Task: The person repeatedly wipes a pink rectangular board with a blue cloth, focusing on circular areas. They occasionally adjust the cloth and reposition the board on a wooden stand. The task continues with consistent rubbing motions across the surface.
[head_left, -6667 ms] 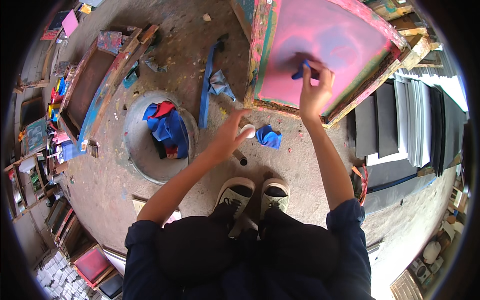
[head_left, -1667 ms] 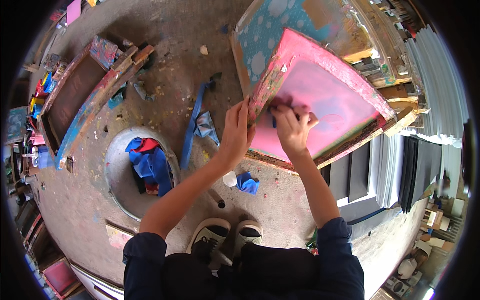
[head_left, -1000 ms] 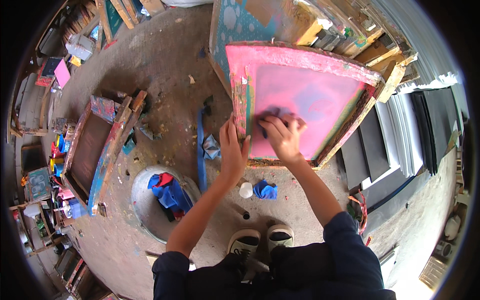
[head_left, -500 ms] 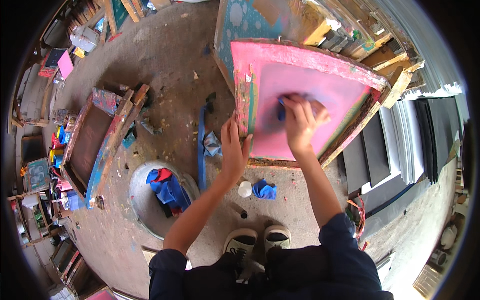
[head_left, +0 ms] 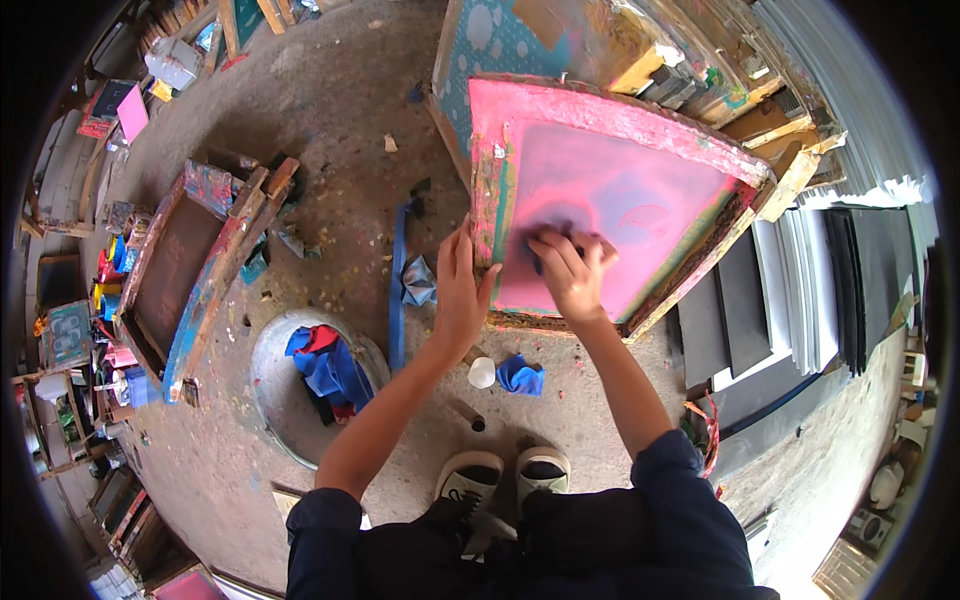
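1. Nearest, on the floor before the shoes (head_left: pixel 470 475), lie a dark tube (head_left: pixel 467 412), a white cup-shaped piece (head_left: pixel 481 373) and a loose blue cloth (head_left: pixel 520 377); the feet are best held clear of them.
2. The left hand (head_left: pixel 463 290) has thumb and fingers parted around the side rail of the wooden frame (head_left: pixel 610 112), at its near left part. A firm, steady hold there should stop the frame from rocking under pressure.
3. The right hand (head_left: pixel 573 272) is bunched narrow over a dark blue wad (head_left: pixel 535 262), mostly hidden, against the near left area of the pink mesh (head_left: pixel 625 250). Even, flat pressure and short overlapping strokes would probably suit it; fingertips could dent the mesh.
4. The frame stands ahead and slightly right, leaning away; its near rail looks brown, rough and stained.
5. The mesh is pink, clouded bluish-grey, with a brighter pink arc above the hand and a faint curved outline to the right.
6. The far rail is thickly coated in pink, patchy toward its edges.
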Tool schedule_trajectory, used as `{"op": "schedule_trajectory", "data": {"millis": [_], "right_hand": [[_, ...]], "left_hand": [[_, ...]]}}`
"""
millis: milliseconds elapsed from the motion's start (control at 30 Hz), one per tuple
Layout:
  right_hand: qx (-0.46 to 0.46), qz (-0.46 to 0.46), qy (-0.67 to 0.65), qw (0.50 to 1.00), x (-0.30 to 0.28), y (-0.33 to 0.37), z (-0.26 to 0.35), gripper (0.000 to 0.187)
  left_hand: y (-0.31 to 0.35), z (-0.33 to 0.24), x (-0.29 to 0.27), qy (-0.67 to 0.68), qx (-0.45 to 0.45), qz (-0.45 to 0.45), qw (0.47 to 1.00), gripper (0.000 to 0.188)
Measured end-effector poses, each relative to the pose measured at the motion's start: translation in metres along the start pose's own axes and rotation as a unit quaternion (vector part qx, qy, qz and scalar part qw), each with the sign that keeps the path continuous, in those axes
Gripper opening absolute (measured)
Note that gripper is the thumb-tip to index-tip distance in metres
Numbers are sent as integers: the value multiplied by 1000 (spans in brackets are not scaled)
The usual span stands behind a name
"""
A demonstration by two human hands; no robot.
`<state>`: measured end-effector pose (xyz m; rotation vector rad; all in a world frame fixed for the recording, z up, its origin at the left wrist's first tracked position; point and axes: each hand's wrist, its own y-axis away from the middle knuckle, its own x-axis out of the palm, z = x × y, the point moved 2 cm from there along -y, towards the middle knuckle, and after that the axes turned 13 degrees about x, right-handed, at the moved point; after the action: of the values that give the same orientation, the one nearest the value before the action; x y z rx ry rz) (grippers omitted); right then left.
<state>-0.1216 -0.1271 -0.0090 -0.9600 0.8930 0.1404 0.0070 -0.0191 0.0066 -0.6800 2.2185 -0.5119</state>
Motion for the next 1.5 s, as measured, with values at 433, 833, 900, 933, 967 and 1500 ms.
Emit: {"op": "schedule_trajectory", "data": {"millis": [433,833,900,933,967,1500], "right_hand": [[49,-50,26,997,-20,-9,-4,24],[93,-81,39,992,-10,-28,-2,27],[18,-12,21,1000,3,-12,5,26],[-16,-11,-1,1000,7,-6,9,26],[4,-19,24,1000,3,4,1,26],[127,-67,9,990,-8,-14,-9,23]], "left_hand": [[3,2,-2,-6,6,-1,1000,65],[-1,3,1,-4,19,-22,1000,58],[-1,0,2,7,0,-7,1000,57],[-1,0,0,11,-7,-1,1000,57],[-2,-1,0,14,-7,2,1000,57],[4,-2,0,-16,11,2,1000,63]]}}
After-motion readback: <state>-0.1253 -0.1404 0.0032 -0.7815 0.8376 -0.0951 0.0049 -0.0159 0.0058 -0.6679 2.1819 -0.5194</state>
